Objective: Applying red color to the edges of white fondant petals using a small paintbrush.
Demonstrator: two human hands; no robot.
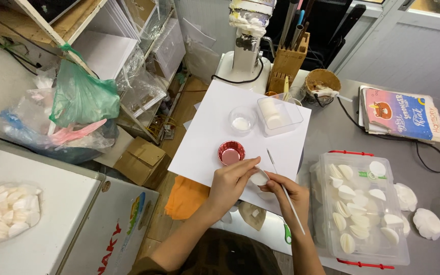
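A single camera is riding on the person's head, looking steeply down and slightly forward from close above the white board [240, 137] lying on the grey surface [342, 132]. The board is sitting mid-frame; the view is reaching beyond it to the mixer [245, 40], left of it to shelving [123, 56], right of it to a clear box [365, 206].

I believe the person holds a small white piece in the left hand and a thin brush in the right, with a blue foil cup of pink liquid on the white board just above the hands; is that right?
Not quite: the foil cup is red, not blue, as the head view shows. The rest stands: the left hand holds the small white piece, the right hand holds the thin brush, and the cup sits on the white board just above the hands.
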